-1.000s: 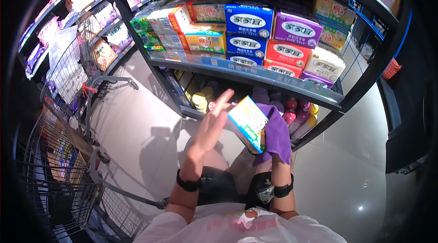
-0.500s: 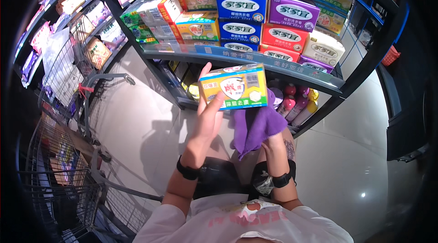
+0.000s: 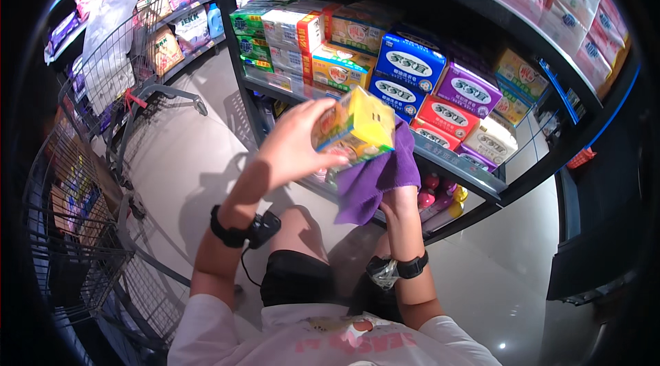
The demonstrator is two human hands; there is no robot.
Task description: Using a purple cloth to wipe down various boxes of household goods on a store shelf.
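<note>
One yellow box (image 3: pixel 368 125), multicoloured print on its long side, yellow end face showing; held tilted in the air before the shelf (image 3: pixel 474 177), above the person's knees. Left hand (image 3: pixel 292 146): grasping the box from its left, thumb along the near lower edge, other fingers on the far side and partly hidden. Right hand (image 3: pixel 398 201): largely covered by one purple cloth (image 3: pixel 385 173), which drapes over it and hangs beneath the box, its upper part against the box's right end; whether the fingers beneath are clenched or loose cannot be told. Left wrist: black strap with a dark device (image 3: pixel 263 230) and cable. Right wrist: black band (image 3: pixel 412 267). Shelf stock, left to right: green boxes (image 3: pixel 250 25); white-and-red boxes (image 3: pixel 292 27); orange-yellow boxes (image 3: pixel 342 67); blue boxes (image 3: pixel 410 60), stacked; one purple box (image 3: pixel 470 87) above red boxes (image 3: pixel 447 117); one white box (image 3: pixel 491 141), right of the red. Lower level: bottles (image 3: pixel 427 197) with pink and yellow parts. To the left: wire cart (image 3: pixel 82 228), grey frame, with a whitish plastic bag (image 3: pixel 110 42) at its far end.
</note>
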